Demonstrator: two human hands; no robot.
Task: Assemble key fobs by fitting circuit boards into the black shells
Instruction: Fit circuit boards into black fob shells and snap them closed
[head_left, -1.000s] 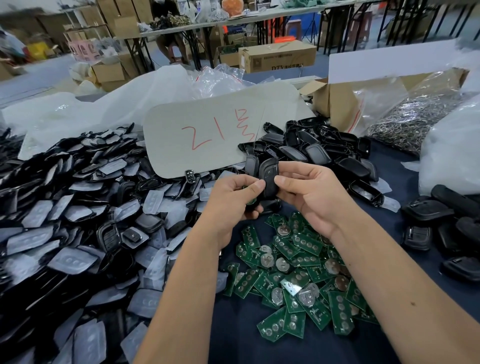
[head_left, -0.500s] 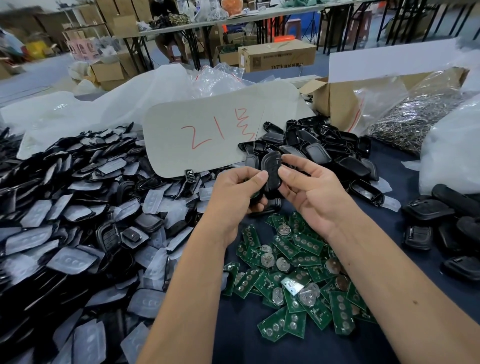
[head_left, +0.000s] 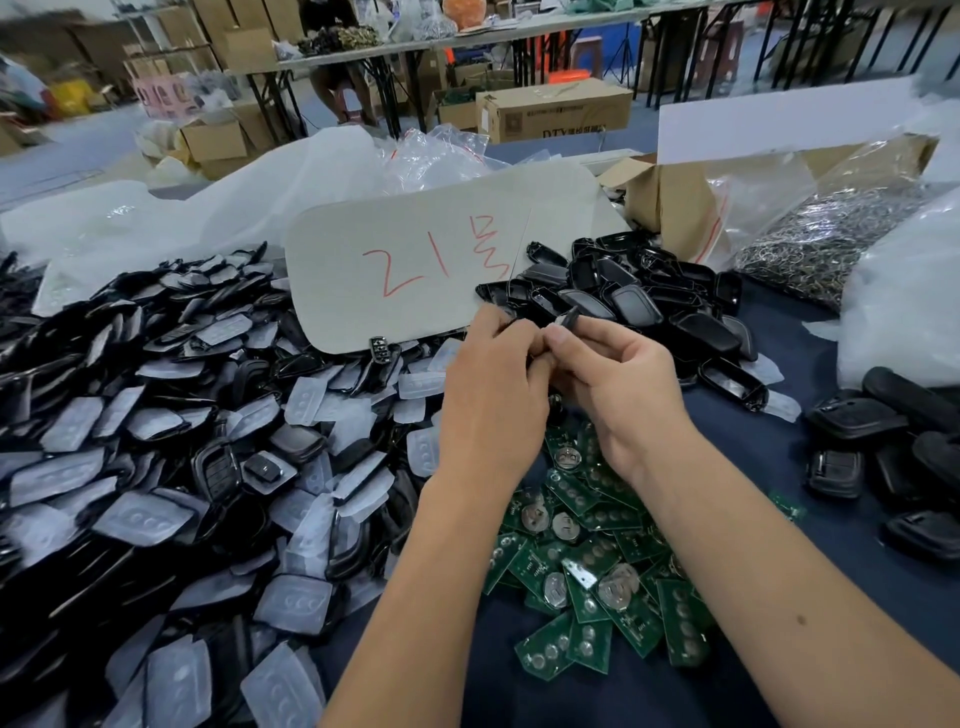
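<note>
Far left I see a big heap of black shells (head_left: 156, 441) with clear membrane pads, card marked 21 (head_left: 415, 270) behind. Centre: my left hand (head_left: 493, 405) and right hand (head_left: 618, 384) meet above the table (head_left: 779, 467), fingers of both curled, pinching one black fob shell (head_left: 566, 319) between them. Green circuit boards (head_left: 587, 571) piled right below. More shells (head_left: 649, 301) behind, dark cases (head_left: 883, 441) far right.

Green circuit boards (head_left: 582, 587), black shells (head_left: 636, 296), navy tablecloth (head_left: 779, 462), red marks on grey card (head_left: 415, 260)
</note>
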